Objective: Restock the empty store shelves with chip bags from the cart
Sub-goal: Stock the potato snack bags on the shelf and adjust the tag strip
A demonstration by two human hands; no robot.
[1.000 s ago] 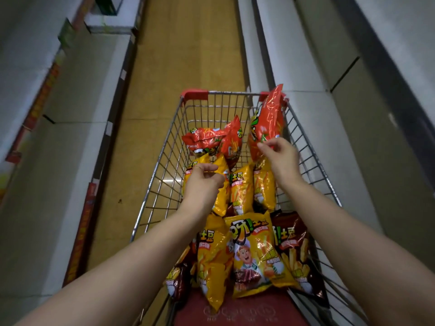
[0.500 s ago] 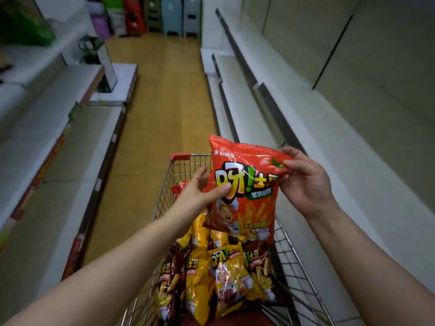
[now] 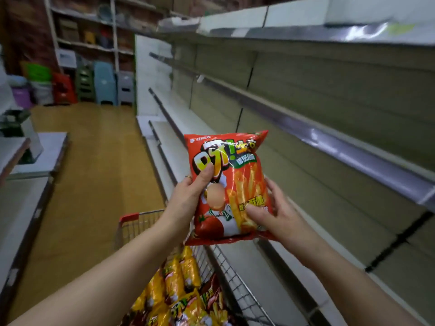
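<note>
I hold a red chip bag [image 3: 235, 184] upright in front of me, above the wire cart [image 3: 226, 262]. My left hand [image 3: 188, 196] grips its left edge, thumb pressed on the front. My right hand [image 3: 273, 212] grips the lower right corner, thumb on the front. Several yellow and brown chip bags [image 3: 181, 290] lie in the cart below. The bare shelves [image 3: 329, 142] run along my right, close to the bag.
A red-handled end of the cart [image 3: 128, 217] points down the yellow-floored aisle [image 3: 94, 161]. Low white shelving [image 3: 26, 203] lines the left side. Stacked plastic stools [image 3: 103, 83] and storage racks stand at the far end.
I lifted the red bag out of the cart and raised it higher. My right hand shifted from the bag's top corner to its lower right. My view swung up toward the right shelves.
</note>
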